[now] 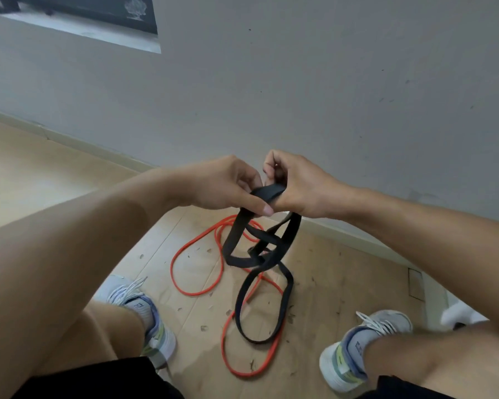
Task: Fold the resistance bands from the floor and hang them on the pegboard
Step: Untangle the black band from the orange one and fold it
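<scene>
The black band [261, 246] hangs straight down from both hands, its long axis vertical, with the gathered top fold pinched between them and its lowest loop resting on the floor [41, 168] between the shoes. The left hand [225, 187] and right hand [297, 188] meet at chest height, fingers curled shut on the same fold, forearms angled inward. The orange band [196, 283] lies slack on the floor directly beneath, and no pegboard is in view.
</scene>
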